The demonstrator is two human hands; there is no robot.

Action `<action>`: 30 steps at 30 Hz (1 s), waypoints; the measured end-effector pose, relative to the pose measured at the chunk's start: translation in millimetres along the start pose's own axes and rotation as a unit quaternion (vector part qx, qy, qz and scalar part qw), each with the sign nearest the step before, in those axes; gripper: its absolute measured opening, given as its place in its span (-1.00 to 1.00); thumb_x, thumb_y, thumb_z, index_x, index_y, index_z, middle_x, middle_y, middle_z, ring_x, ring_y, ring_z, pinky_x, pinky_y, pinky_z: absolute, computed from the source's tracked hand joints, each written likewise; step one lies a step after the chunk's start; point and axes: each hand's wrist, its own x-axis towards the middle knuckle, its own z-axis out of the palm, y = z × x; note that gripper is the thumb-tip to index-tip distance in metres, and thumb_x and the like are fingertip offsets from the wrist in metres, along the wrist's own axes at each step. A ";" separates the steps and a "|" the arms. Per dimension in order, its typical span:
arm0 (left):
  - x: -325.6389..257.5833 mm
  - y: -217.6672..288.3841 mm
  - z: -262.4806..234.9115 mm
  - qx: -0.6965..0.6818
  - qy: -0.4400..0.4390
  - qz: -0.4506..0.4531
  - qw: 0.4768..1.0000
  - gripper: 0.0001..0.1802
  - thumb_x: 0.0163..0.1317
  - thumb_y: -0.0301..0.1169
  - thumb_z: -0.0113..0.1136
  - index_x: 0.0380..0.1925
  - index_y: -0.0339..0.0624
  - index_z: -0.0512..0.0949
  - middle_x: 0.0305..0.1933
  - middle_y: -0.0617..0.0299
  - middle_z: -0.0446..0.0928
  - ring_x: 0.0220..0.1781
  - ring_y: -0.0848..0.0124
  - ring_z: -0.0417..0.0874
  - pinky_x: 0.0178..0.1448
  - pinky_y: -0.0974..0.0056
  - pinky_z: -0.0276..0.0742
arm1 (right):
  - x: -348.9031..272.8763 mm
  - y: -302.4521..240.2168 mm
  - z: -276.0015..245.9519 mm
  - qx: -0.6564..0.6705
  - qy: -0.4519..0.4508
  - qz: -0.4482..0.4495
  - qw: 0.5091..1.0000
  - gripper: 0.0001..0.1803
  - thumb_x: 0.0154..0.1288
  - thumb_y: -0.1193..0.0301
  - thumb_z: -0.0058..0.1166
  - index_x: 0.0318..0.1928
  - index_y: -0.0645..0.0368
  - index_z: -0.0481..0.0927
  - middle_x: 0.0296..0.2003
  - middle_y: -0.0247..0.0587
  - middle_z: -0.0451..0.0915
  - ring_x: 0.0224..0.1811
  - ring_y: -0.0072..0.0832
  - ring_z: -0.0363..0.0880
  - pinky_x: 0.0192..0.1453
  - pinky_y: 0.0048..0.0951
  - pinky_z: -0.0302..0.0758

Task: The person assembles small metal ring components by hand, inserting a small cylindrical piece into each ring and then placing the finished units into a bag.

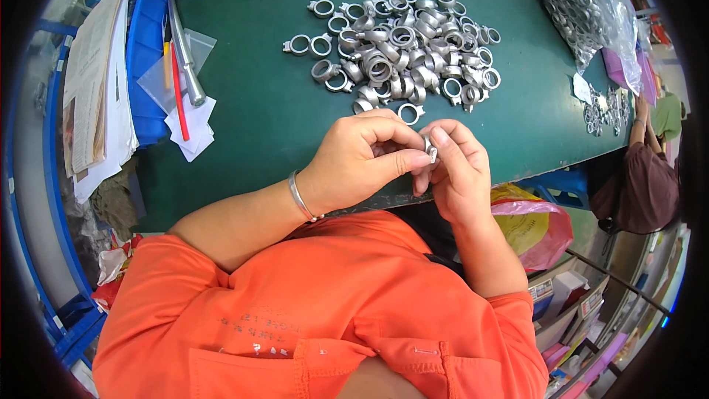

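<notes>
Just below the heap of metal ring fittings [399,48], at the near edge of the green bench [251,103], both my hands meet over one small silver fitting [430,149].

Grip: my left hand [362,159] is curled, thumb and fingers closed toward the fitting from its left side. My right hand [458,170] is clamped on the fitting, thumb and forefinger pinching it. Only a sliver of metal shows between the fingertips.

Position: the fitting is held above the bench edge, nearer to me than the heap and apart from it. One loose ring [410,112] lies just beyond my left knuckles.

Risk, as judged: the piece is small and smooth, and held over the bench edge rather than over the surface. A slackened pinch while passing it between hands could let it fall past the edge toward my lap or the floor. My left knuckles also sit close to that loose ring and could knock it.

Orientation: the visible part stands roughly upright, its long axis running away from me toward the heap. Which end faces up I cannot tell; my fingers cover most of it.
</notes>
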 end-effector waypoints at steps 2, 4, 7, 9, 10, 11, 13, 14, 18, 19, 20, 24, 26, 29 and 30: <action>-0.1 2.9 1.6 -0.018 0.007 -0.030 0.999 -0.88 0.12 -0.57 0.19 -0.32 -0.39 0.56 -0.30 0.21 0.47 -0.35 0.52 0.55 -0.28 0.49 0.49 | 1.5 2.7 -2.0 0.014 -0.005 0.020 1.000 -0.79 0.32 0.35 -0.04 -0.26 0.28 0.45 -0.54 -0.25 0.51 -0.66 -0.63 0.45 -0.65 -0.66 0.39; 0.2 6.4 2.5 -0.036 0.011 -0.050 0.998 -0.88 0.13 -0.55 0.19 -0.33 -0.39 0.56 -0.32 0.22 0.48 -0.35 0.53 0.55 -0.30 0.50 0.49 | 2.3 3.7 -1.9 0.017 -0.005 0.023 1.000 -0.79 0.33 0.33 -0.04 -0.27 0.26 0.45 -0.55 -0.27 0.50 -0.67 -0.64 0.44 -0.67 -0.67 0.37; 0.3 8.0 2.7 -0.053 0.012 -0.061 0.997 -0.88 0.14 -0.54 0.19 -0.34 -0.39 0.56 -0.33 0.23 0.48 -0.36 0.54 0.55 -0.32 0.51 0.48 | 2.8 4.0 -2.0 0.021 -0.007 0.029 0.999 -0.79 0.33 0.33 -0.04 -0.29 0.25 0.45 -0.58 -0.28 0.50 -0.69 -0.65 0.42 -0.69 -0.68 0.35; 0.0 7.3 2.8 -0.049 0.016 -0.062 0.997 -0.88 0.14 -0.54 0.19 -0.34 -0.39 0.56 -0.32 0.23 0.48 -0.37 0.55 0.54 -0.32 0.51 0.48 | 3.0 3.9 -1.6 0.022 -0.005 0.032 0.999 -0.79 0.33 0.33 -0.04 -0.29 0.25 0.45 -0.59 -0.28 0.50 -0.71 -0.65 0.41 -0.69 -0.68 0.34; 0.0 7.5 2.9 -0.047 0.017 -0.063 0.997 -0.88 0.14 -0.54 0.19 -0.34 -0.39 0.56 -0.33 0.24 0.48 -0.37 0.55 0.54 -0.33 0.51 0.48 | 3.0 3.8 -0.9 0.021 -0.003 0.032 0.999 -0.79 0.33 0.32 -0.04 -0.29 0.24 0.45 -0.59 -0.27 0.50 -0.72 -0.65 0.41 -0.69 -0.68 0.34; -0.2 7.7 3.0 -0.046 0.018 -0.065 0.997 -0.88 0.14 -0.54 0.19 -0.34 -0.39 0.56 -0.33 0.24 0.48 -0.37 0.56 0.54 -0.33 0.52 0.47 | 2.9 3.8 -0.4 0.021 0.000 0.032 0.999 -0.79 0.33 0.32 -0.04 -0.30 0.24 0.45 -0.60 -0.27 0.50 -0.72 -0.65 0.40 -0.70 -0.68 0.34; -0.1 8.2 2.8 -0.041 0.018 -0.067 0.997 -0.88 0.13 -0.54 0.20 -0.34 -0.38 0.56 -0.33 0.24 0.48 -0.37 0.56 0.54 -0.33 0.52 0.47 | 3.0 3.4 -0.7 0.015 0.001 0.033 0.999 -0.79 0.33 0.32 -0.04 -0.30 0.24 0.45 -0.59 -0.27 0.50 -0.73 -0.65 0.39 -0.69 -0.69 0.33; -0.2 7.8 2.3 -0.038 0.017 -0.068 0.997 -0.88 0.13 -0.54 0.20 -0.34 -0.38 0.56 -0.33 0.24 0.48 -0.37 0.56 0.54 -0.34 0.52 0.47 | 3.0 3.3 -0.9 0.013 0.001 0.033 0.999 -0.79 0.33 0.32 -0.04 -0.30 0.24 0.45 -0.59 -0.26 0.50 -0.73 -0.65 0.39 -0.69 -0.69 0.33; 0.1 6.9 2.0 -0.042 0.017 -0.063 0.997 -0.89 0.13 -0.54 0.20 -0.35 -0.38 0.57 -0.33 0.24 0.48 -0.37 0.57 0.54 -0.34 0.53 0.46 | 3.0 4.7 0.4 0.000 0.013 0.013 1.000 -0.80 0.32 0.33 -0.03 -0.29 0.25 0.45 -0.60 -0.27 0.49 -0.74 -0.65 0.37 -0.70 -0.69 0.32; 0.0 7.2 2.1 -0.046 0.014 -0.061 0.997 -0.88 0.13 -0.54 0.19 -0.34 -0.38 0.56 -0.32 0.24 0.48 -0.36 0.57 0.54 -0.34 0.53 0.47 | 2.8 5.1 1.3 -0.002 0.024 0.006 1.000 -0.80 0.32 0.34 -0.03 -0.29 0.25 0.45 -0.60 -0.27 0.49 -0.75 -0.66 0.37 -0.69 -0.69 0.31; 0.2 8.0 2.2 -0.050 0.011 -0.059 0.997 -0.88 0.13 -0.55 0.19 -0.32 -0.37 0.56 -0.31 0.23 0.49 -0.36 0.57 0.54 -0.34 0.53 0.47 | 2.6 5.5 1.7 -0.004 0.034 0.000 0.999 -0.80 0.32 0.35 -0.03 -0.29 0.26 0.45 -0.60 -0.28 0.49 -0.75 -0.67 0.36 -0.69 -0.70 0.30; 0.2 11.8 2.6 -0.063 0.000 -0.106 0.992 -0.82 0.23 -0.49 0.09 -0.21 -0.37 0.53 -0.28 0.21 0.50 -0.36 0.54 0.55 -0.32 0.50 0.50 | 3.2 5.2 -1.2 -0.172 0.047 -0.198 0.964 -0.84 0.17 0.48 0.11 -0.26 0.26 0.46 -0.46 -0.21 0.50 -0.54 -0.51 0.45 -0.46 -0.59 0.40; 1.9 8.1 3.4 -0.166 0.026 -0.162 0.972 -0.76 0.28 -0.43 0.01 -0.15 -0.38 0.50 -0.28 0.20 0.51 -0.38 0.52 0.56 -0.33 0.47 0.52 | 10.0 5.9 -3.9 -0.429 0.059 -0.464 0.773 -0.77 0.05 0.54 0.19 -0.26 0.25 0.48 -0.37 -0.17 0.50 -0.40 -0.40 0.47 -0.31 -0.50 0.43; 5.7 4.5 0.6 -0.329 0.026 -0.200 0.923 -0.69 0.34 -0.35 -0.07 -0.10 -0.38 0.46 -0.29 0.19 0.52 -0.41 0.49 0.55 -0.38 0.44 0.52 | 5.6 -9.5 0.8 -0.484 -0.097 -0.482 0.724 -0.74 -0.10 0.55 0.24 -0.28 0.22 0.59 -0.21 -0.12 0.50 -0.20 -0.25 0.47 -0.14 -0.34 0.43; 5.6 4.0 -0.5 -0.384 0.020 -0.207 0.900 -0.67 0.35 -0.33 -0.09 -0.09 -0.39 0.46 -0.30 0.19 0.53 -0.42 0.49 0.55 -0.40 0.44 0.52 | 5.0 -11.3 3.0 -0.450 -0.146 -0.447 0.759 -0.74 -0.09 0.55 0.22 -0.27 0.22 0.60 -0.19 -0.12 0.50 -0.20 -0.24 0.47 -0.12 -0.32 0.42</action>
